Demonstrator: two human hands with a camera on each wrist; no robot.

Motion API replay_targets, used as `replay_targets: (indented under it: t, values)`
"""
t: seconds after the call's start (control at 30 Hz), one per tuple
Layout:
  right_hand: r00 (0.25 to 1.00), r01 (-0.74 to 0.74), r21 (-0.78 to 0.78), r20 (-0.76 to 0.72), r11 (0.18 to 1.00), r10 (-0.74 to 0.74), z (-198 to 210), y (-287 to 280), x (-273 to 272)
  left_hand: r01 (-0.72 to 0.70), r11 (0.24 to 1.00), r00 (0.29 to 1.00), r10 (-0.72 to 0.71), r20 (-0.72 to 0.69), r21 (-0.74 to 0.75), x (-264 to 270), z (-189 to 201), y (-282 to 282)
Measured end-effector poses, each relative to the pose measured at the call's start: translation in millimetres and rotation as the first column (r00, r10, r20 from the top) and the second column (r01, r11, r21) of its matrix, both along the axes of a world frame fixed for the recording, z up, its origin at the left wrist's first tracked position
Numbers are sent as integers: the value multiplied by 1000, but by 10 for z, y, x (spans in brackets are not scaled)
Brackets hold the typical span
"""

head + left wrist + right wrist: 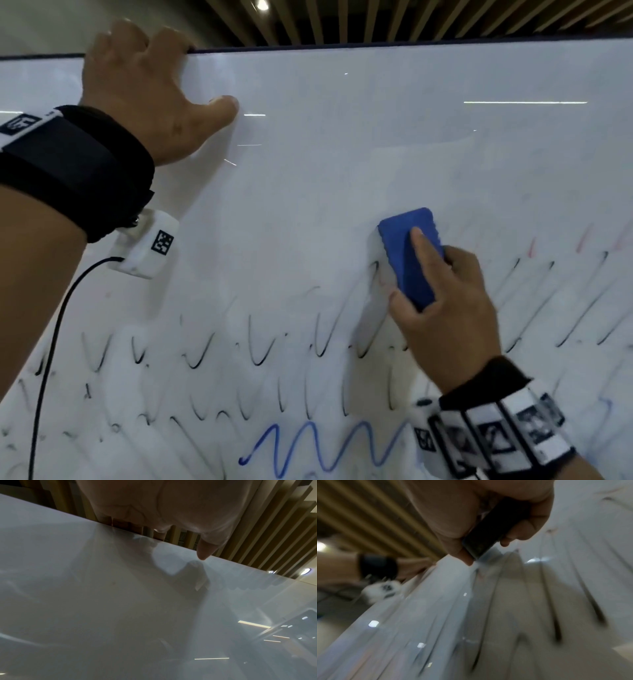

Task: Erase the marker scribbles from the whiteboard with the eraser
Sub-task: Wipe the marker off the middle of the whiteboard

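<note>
So the blue eraser is gripped in the right hand, thumb curled along one long edge, the other fingers wrapped round the far edge and the index finger laid flat on its back, and it's pressed against the whiteboard just above that hand. The left hand is hooked over the board's top edge well up and away from the right one, fingers bent over the rim and thumb spread on the white face, so the board is being steadied and nothing else is held. Plenty is left to go wrong, probably. Black scribbles are left as half-wiped hooks below and to both sides of the right hand, with a blue wavy line lower down toward the right wrist and faint red marks out past it, away from the left hand. If the eraser is tilted onto one edge, only a thin strip gets cleaned and streaks like these are left behind. A loaded pad could smear grey haze instead of lifting ink. The right wrist view is badly blurred, so pad contact can't really be judged. If the left grip is loosened, the board might be rocked by a hard stroke.
</note>
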State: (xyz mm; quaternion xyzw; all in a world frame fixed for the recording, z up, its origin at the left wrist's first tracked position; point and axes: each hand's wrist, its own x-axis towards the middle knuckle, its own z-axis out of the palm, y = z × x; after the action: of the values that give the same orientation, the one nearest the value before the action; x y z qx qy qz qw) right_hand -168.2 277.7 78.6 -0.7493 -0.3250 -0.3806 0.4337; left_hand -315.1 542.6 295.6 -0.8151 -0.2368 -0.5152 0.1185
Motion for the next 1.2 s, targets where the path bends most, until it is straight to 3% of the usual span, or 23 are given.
replay_targets:
  t: [0.07, 0.13, 0.2, 0.27, 0.37, 0.43, 0.53, 0.6, 0.73, 0.8, 0.9, 1.0, 1.07, 1.13, 1.2]
  values:
    - [996, -88, -164, 8, 982, 90, -313, 206, -222, 2, 1000, 1000, -2, 11, -18, 10, 3, -27]
    - [980, -168, -412, 32, 896, 198, -753, 462, -510, 3, 1000, 1000, -2, 14, -30, 7, 12, -47]
    - [965, -220, -511, 9, 831, 262, -860, 529, -567, 9, 999, 1000, -9, 5, -37, -3, 17, -68]
    - [967, -222, -404, 28, 888, 254, -602, 420, -406, 6, 999, 1000, -7, -7, -50, -20, 27, -80]
    - [989, -105, -205, 78, 973, 123, -245, 231, -174, -16, 998, 1000, 14, -21, -63, -43, 31, -86]
    - [988, -139, -243, 29, 960, 150, -288, 288, -268, -17, 997, 1000, 16, -16, -74, -39, 35, -112]
    - [966, -215, -427, 38, 878, 255, -693, 521, -535, -15, 993, 1000, 14, -9, -120, -42, 50, -148]
    - [961, -226, -477, 36, 849, 276, -696, 474, -474, -15, 991, 1000, 12, -22, -133, -50, 62, -160]
    - [990, -80, -157, 101, 984, 97, -131, -47, 58, -23, 991, 999, 20, -27, -130, -65, 67, -166]
    - [998, -25, -92, 60, 995, 31, -37, -202, 180, -53, 990, 998, 48, -41, -129, -50, 87, -206]
    - [990, -113, -326, 45, 939, 135, -490, -73, -82, -123, 986, 990, 113, -89, -117, 35, 190, -379]
    - [976, -170, -530, 28, 831, 218, -829, -51, -167, -86, 992, 981, 68, -182, -93, 229, 262, -632]
    - [983, -131, -424, 62, 896, 173, -542, -164, 25, -43, 996, 972, 26, -231, -72, 380, 259, -780]
    - [992, -51, -182, 105, 982, 71, -102, -328, 244, -28, 997, 975, 11, -221, -72, 487, 232, -868]
    - [995, 22, -81, 97, 997, -14, 135, -417, 401, -17, 998, 983, 6, -184, -63, 531, 188, -869]
